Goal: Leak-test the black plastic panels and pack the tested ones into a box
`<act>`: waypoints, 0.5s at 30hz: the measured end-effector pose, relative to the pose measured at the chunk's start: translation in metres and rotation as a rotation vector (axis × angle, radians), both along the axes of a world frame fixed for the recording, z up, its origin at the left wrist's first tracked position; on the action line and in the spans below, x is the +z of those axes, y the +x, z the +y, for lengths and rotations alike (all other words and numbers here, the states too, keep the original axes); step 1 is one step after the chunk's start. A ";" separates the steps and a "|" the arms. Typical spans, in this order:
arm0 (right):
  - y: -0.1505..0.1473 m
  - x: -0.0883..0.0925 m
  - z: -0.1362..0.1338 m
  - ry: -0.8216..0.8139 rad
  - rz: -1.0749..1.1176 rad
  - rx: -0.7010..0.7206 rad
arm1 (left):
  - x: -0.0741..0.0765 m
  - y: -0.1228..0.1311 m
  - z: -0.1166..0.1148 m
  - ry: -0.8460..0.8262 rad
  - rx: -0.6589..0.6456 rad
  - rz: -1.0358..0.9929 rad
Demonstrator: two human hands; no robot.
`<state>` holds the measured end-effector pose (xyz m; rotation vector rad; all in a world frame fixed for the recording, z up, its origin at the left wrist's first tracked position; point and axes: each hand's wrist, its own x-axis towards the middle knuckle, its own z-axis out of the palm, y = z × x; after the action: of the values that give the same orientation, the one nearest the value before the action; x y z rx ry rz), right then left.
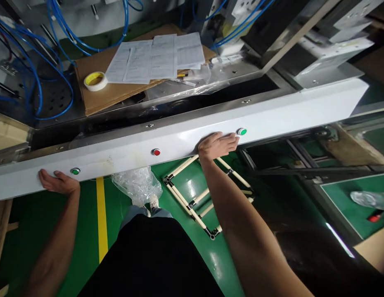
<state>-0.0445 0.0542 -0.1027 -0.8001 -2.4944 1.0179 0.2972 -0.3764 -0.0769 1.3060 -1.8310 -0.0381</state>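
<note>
A long white control panel (192,138) crosses the view, sloping up to the right. My left hand (58,181) lies against its lower left part, fingers apart and empty, just left of a green button (75,171). Farther right, my right hand (218,145) rests on the panel's front with its fingers spread. Its fingertips are close beside another green button (242,131); whether they touch it I cannot tell. Between the hands sits a red button (156,152), with neither hand on it.
Behind the panel, cardboard (96,97) bears printed papers (151,60) and a tape roll (96,81). Blue air hoses (71,90) loop at the left. Below stand a pipe frame (195,210) and a clear plastic bag (138,183). A bottle (370,199) lies at right.
</note>
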 end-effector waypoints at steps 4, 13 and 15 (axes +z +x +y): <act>-0.002 0.011 -0.002 -0.031 -0.036 -0.046 | -0.006 -0.002 0.007 0.019 -0.009 0.013; -0.028 0.055 -0.019 -0.187 -0.114 -0.202 | -0.004 0.002 0.004 0.015 -0.087 0.041; -0.030 0.059 -0.021 -0.176 -0.105 -0.211 | -0.003 -0.002 0.001 -0.001 -0.130 0.060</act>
<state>-0.0740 0.0336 -0.0432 -1.1706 -2.3641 1.1563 0.2957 -0.3757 -0.0795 1.1707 -1.8616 -0.1447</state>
